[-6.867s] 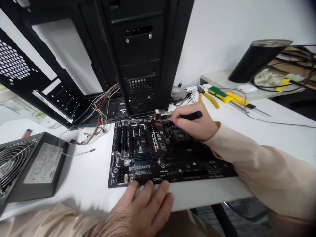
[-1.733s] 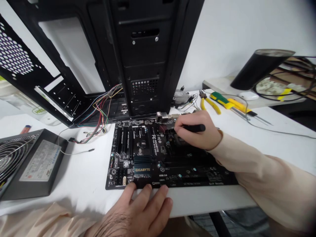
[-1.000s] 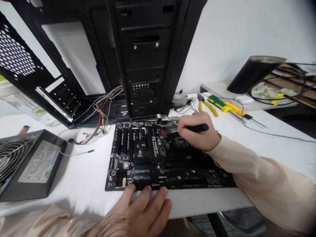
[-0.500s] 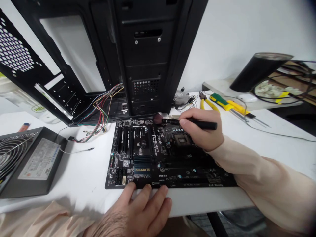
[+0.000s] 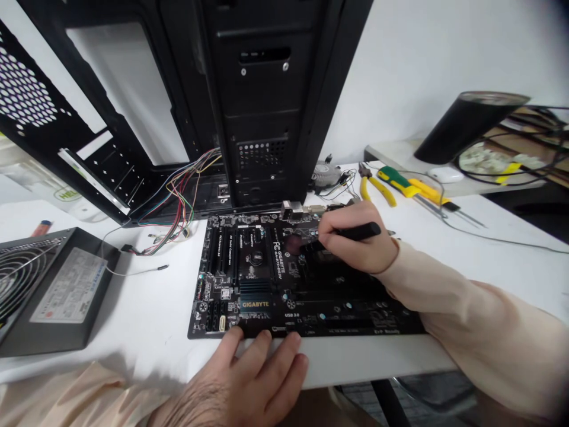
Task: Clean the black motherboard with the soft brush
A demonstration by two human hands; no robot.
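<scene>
A black motherboard [image 5: 249, 270] lies flat on the white table, its long edge towards me. My right hand [image 5: 355, 234] is closed round the black handle of a soft makeup-style brush [image 5: 355, 231]. The brush's dark reddish bristles, blurred, are over the middle of the board, beside the printed lettering. Part of the CPU socket area is hidden behind the hand and brush. My left hand [image 5: 253, 373] has its fingers spread, the fingertips resting at the board's near edge.
A black computer case [image 5: 267, 118] stands behind the board, with coloured wires [image 5: 180, 190] spilling out. At left lies a power supply [image 5: 66, 290]. Pliers [image 5: 376, 187], screwdrivers [image 5: 400, 181] and a cooler fan [image 5: 326, 174] lie at the back right, near a black cylinder [image 5: 466, 127].
My right hand has brought the brush from the board's far edge towards me, onto its middle. The metal port at the far edge is now uncovered. My left hand stays in place.
</scene>
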